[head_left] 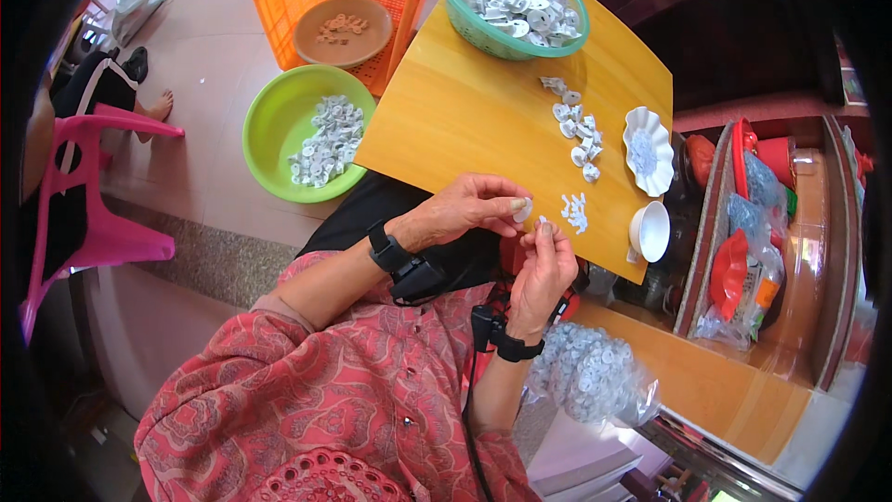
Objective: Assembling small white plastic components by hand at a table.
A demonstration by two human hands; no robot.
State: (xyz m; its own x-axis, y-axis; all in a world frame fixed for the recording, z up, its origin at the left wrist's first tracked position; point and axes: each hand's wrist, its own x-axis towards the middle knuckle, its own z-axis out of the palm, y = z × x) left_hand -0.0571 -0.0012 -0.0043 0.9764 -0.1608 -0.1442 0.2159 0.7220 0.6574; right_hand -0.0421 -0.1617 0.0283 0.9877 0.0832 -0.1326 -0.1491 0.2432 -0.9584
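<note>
Centre frame: left hand (465, 211) pinching a white ring (523, 212), right hand (544, 265) pinching a smaller piece (544, 223), brought together over the yellow board (465, 121) for fitting.

Counts: 1 yellow table (483, 121); 2 green bowls, floor bowl (269, 130) & teal basket (483, 33); 1 brown dish (321, 46); 2 white dishes, scalloped (650, 130) & round cup (650, 232); 1 pink chair (102, 232); 2 hands, left (460, 209), right (544, 279).

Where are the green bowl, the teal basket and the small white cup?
green bowl (269, 144): head view, bare inner wall at left.
teal basket (474, 30): head view, outer wall.
small white cup (650, 232): head view, its inside.
</note>
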